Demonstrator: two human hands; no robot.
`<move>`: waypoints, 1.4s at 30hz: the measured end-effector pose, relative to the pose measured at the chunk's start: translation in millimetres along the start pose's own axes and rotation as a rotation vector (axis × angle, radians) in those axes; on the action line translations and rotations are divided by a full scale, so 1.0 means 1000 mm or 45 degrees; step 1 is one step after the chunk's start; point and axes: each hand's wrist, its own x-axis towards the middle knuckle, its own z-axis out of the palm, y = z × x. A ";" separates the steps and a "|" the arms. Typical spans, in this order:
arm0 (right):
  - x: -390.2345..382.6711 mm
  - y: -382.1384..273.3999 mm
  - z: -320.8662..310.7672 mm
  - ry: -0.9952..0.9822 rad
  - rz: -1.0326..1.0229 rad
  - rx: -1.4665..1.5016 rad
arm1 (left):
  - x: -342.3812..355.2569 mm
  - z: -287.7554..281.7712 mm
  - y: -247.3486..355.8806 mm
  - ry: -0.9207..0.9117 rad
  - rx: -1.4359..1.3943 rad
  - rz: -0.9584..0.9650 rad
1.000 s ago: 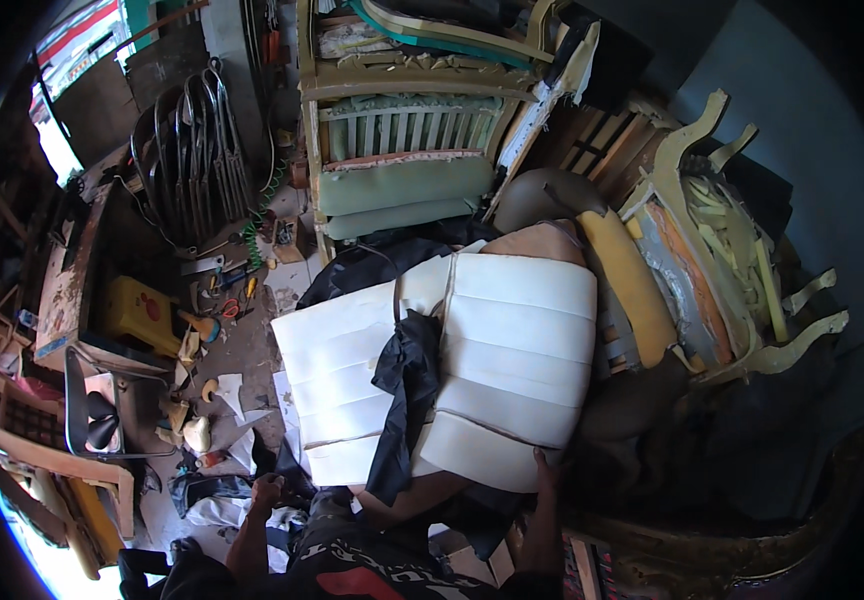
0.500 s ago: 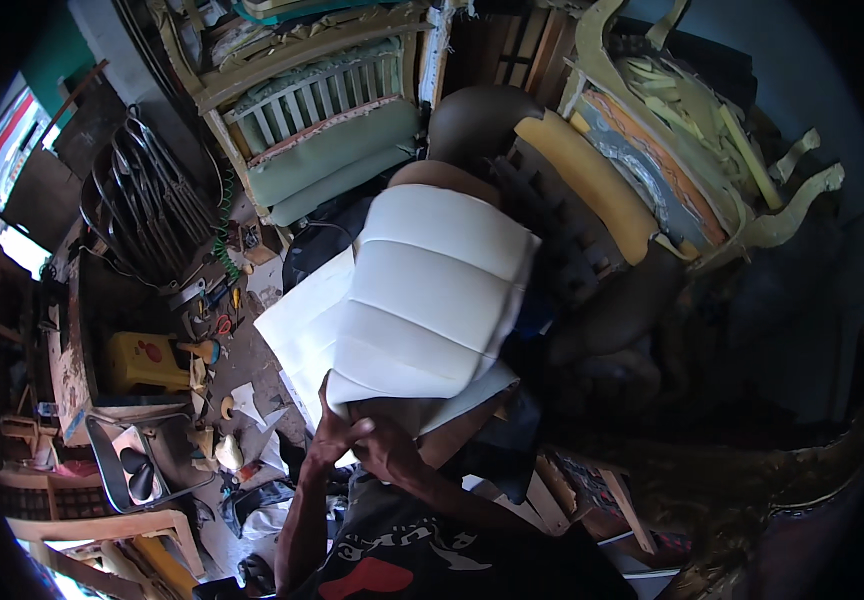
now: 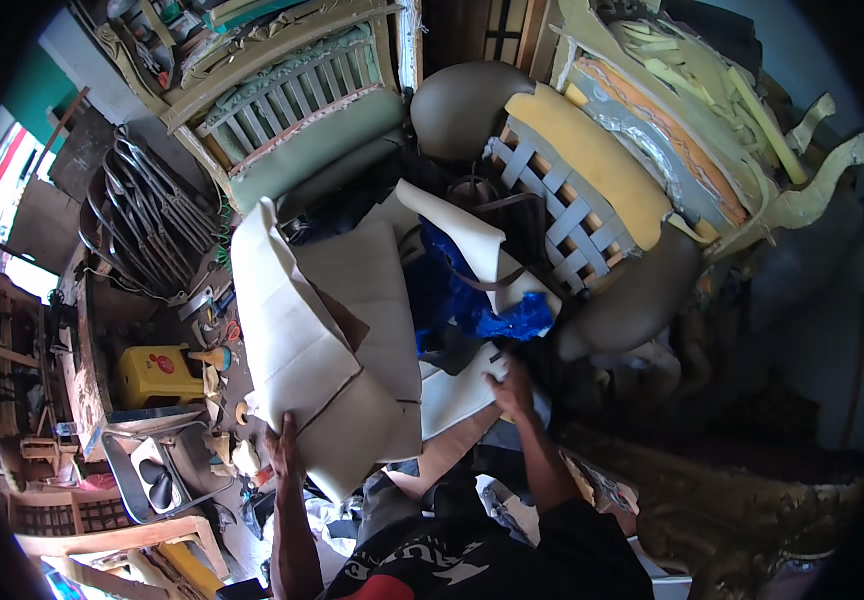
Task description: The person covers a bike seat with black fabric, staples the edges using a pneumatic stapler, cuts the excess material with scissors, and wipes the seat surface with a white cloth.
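Note:
A large white padded panel (image 3: 297, 330) with stitched seams stands tilted at the left of my lap. My left hand (image 3: 285, 452) is closed on its lower left edge. To the right lies a white sheet (image 3: 460, 392) of the same-looking material, whose upper corner my right hand (image 3: 512, 388) pinches. Beyond my hands, a crumpled blue cloth (image 3: 457, 290) lies beside another white strip (image 3: 457, 225). A brown piece (image 3: 342, 318) shows behind the panel's fold.
A bare sofa frame with grey webbing (image 3: 562, 205) and yellow foam (image 3: 597, 150) stands at the far right. A green slatted seat (image 3: 302, 100) is at the far left. A yellow box (image 3: 157, 377), hand tools (image 3: 214, 305) and scraps lie to my left, near metal frames (image 3: 142, 215).
The white panel has swung to the left and tipped up, uncovering the blue cloth and other white pieces. My hands, close together before, are now apart, the right one on the white sheet.

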 end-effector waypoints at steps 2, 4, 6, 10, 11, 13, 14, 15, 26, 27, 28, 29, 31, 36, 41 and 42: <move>0.044 0.004 -0.012 0.219 -0.091 -0.021 | -0.004 -0.002 -0.008 0.000 0.046 -0.038; 0.085 -0.023 -0.019 0.294 -0.161 -0.020 | -0.018 0.004 -0.001 0.055 0.168 0.039; 0.119 -0.049 -0.020 0.269 -0.128 -0.021 | -0.030 0.017 0.001 0.090 0.277 0.097; 0.184 -0.076 -0.023 0.355 -0.021 -0.092 | -0.029 0.025 -0.018 0.048 0.139 0.098; 0.199 -0.078 -0.030 0.225 0.101 -0.221 | -0.030 0.029 -0.016 0.028 0.130 0.105; 0.221 -0.083 -0.050 0.268 0.247 -0.222 | -0.033 0.030 -0.015 0.007 0.117 0.108; 0.233 -0.082 -0.060 0.505 0.090 -0.275 | -0.034 0.030 -0.018 0.008 0.086 0.117; 0.239 -0.095 -0.075 0.620 -0.032 -0.300 | -0.033 0.024 -0.020 0.028 0.060 0.132; 0.281 -0.232 -0.437 1.511 -0.249 -0.227 | -0.091 -0.020 0.010 0.098 0.071 0.126; 0.250 -0.272 -0.478 1.542 -0.173 -0.110 | -0.093 -0.017 0.011 0.120 0.082 0.145; 0.237 -0.286 -0.510 1.679 -0.332 -0.066 | -0.084 -0.031 -0.007 0.102 0.171 0.196; 0.218 -0.304 -0.522 1.785 -0.324 -0.104 | -0.087 -0.033 -0.006 0.114 0.178 0.196; 0.192 -0.329 -0.538 1.901 -0.507 0.045 | -0.090 -0.037 -0.001 0.127 0.029 0.172; 0.183 -0.325 -0.519 1.979 -0.823 -0.151 | -0.088 -0.036 -0.007 0.210 -0.043 0.195; 0.206 -0.258 -0.397 1.215 -1.119 -0.251 | -0.096 -0.057 -0.014 0.251 -0.112 0.135; 0.201 -0.245 -0.377 0.965 -1.030 -0.381 | -0.097 -0.056 -0.016 0.249 -0.142 0.106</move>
